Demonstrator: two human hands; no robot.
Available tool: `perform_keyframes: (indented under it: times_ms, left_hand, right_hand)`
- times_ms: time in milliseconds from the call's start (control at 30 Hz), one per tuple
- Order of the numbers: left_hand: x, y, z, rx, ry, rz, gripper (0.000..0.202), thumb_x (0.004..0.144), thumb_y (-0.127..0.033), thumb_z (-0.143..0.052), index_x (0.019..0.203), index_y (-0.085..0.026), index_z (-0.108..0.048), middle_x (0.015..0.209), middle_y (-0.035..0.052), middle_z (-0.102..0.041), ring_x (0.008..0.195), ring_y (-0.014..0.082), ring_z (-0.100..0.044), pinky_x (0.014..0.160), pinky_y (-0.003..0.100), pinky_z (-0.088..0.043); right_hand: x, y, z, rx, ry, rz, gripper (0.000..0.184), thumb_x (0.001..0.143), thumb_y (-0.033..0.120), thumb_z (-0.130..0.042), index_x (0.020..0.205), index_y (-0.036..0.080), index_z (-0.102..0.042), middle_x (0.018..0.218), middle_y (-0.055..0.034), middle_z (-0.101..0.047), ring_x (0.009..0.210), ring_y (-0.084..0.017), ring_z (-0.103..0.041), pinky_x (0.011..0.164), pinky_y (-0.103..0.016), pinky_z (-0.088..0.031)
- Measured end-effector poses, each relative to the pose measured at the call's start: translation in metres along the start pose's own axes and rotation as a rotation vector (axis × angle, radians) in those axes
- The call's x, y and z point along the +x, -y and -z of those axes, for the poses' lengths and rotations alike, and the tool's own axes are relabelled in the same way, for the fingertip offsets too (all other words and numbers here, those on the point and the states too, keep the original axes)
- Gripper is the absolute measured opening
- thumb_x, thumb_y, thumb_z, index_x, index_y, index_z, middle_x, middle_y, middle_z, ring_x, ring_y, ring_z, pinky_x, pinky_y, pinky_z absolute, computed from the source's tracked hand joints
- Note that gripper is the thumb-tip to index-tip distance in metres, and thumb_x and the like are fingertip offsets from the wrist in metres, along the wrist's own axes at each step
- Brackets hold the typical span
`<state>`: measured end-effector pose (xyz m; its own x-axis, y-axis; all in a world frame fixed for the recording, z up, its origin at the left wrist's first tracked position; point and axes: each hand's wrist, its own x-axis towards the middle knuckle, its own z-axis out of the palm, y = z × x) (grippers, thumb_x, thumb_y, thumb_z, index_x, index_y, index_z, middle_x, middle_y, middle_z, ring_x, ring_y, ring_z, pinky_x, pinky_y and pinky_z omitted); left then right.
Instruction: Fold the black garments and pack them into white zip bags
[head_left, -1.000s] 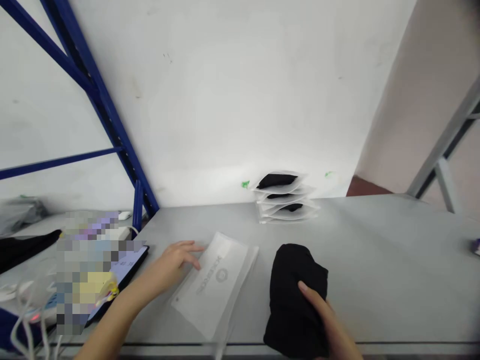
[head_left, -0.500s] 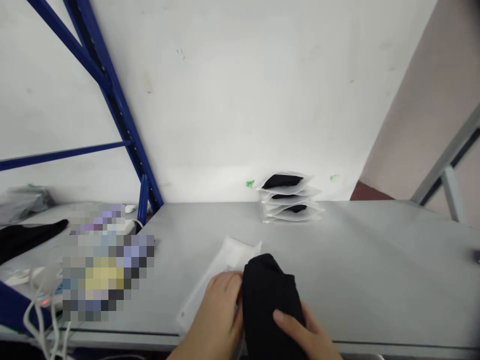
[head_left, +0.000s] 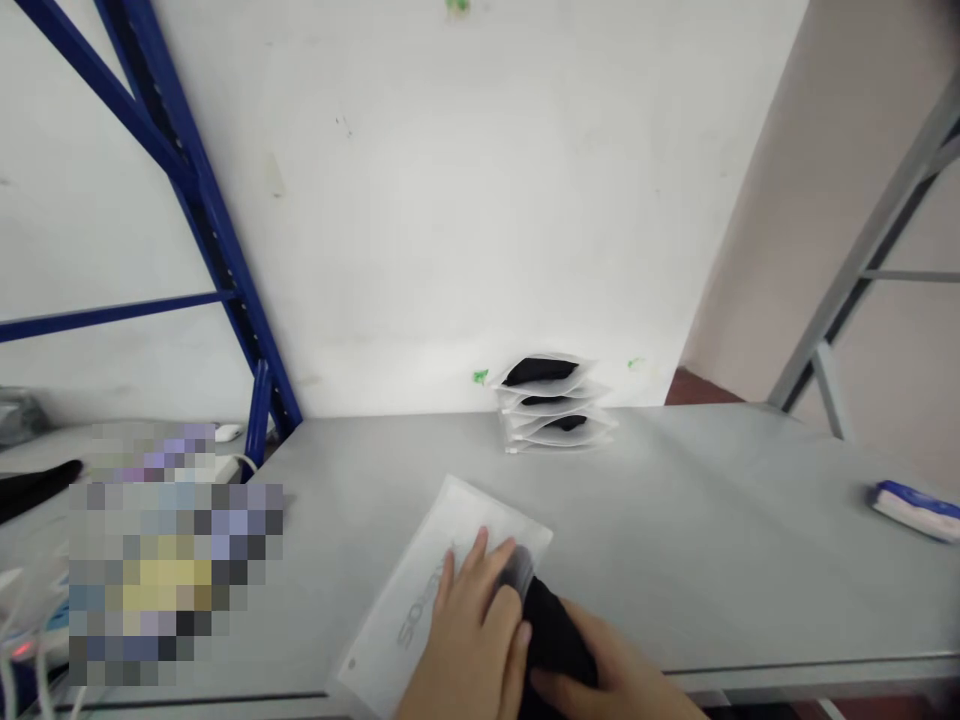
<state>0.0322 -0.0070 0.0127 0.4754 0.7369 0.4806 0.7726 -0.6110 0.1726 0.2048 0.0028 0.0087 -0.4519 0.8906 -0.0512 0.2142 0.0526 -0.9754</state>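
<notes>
A frosted plastic zip bag (head_left: 427,590) with grey printing lies tilted on the grey metal table (head_left: 720,480), close to its front edge. My left hand (head_left: 476,630) rests on the bag with its fingers over the mouth corner and seems to grip it. My right hand (head_left: 592,665) is shut on a bundled black cloth (head_left: 555,635). That cloth's end shows dark through the film at the bag's mouth (head_left: 517,570). Much of the cloth is hidden by my hands.
A stack of sealed frosted bags holding black cloth (head_left: 556,400) stands against the white wall. A blue shelf frame (head_left: 202,210) rises at left, a pixelated patch (head_left: 172,570) covers the table's left part, and a white packet with blue trim (head_left: 915,510) lies at right.
The black cloth has moved down and left, and its end now sits at the bag's mouth. My left hand has moved onto the bag, and the bag shows more fully. The view has shifted slightly.
</notes>
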Motion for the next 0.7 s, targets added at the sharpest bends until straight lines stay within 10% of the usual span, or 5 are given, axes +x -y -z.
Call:
perform_keyframes:
  times_ms: [233,433,700]
  left_hand:
    - [-0.003,-0.005,-0.011,0.137,-0.166,-0.092,0.015,0.083,-0.008,-0.045,0.08,-0.019,-0.053,0.135,0.0125,-0.053,0.132,0.0311,-0.037,0.097,0.053,-0.043]
    - [-0.004,-0.01,-0.021,0.222,-0.301,-0.197,0.02,0.076,0.0,-0.048,0.069,-0.018,-0.047,0.136,0.0147,-0.051,0.137,0.0357,-0.021,0.1,0.056,-0.039]
    - [-0.004,-0.014,-0.012,0.0,-0.164,0.073,0.017,0.082,-0.007,-0.047,0.083,-0.021,-0.057,0.149,0.0081,-0.034,0.138,0.0331,-0.02,0.105,0.058,-0.034]
  right_hand:
    - [0.006,-0.006,-0.004,0.664,-0.254,-0.152,0.056,0.07,0.043,-0.07,0.121,0.021,-0.059,0.114,-0.0074,-0.068,0.11,-0.03,-0.059,0.097,-0.043,-0.043]
    - [0.013,-0.013,-0.025,0.585,-0.47,-0.132,0.064,0.061,0.047,-0.077,0.118,0.023,-0.061,0.125,-0.0079,-0.062,0.122,-0.029,-0.05,0.104,-0.039,-0.037]
    - [0.015,-0.003,-0.029,0.976,-0.539,-0.046,0.042,0.067,0.045,-0.072,0.101,0.022,-0.065,0.096,-0.0061,-0.074,0.09,-0.028,-0.069,0.08,-0.04,-0.054]
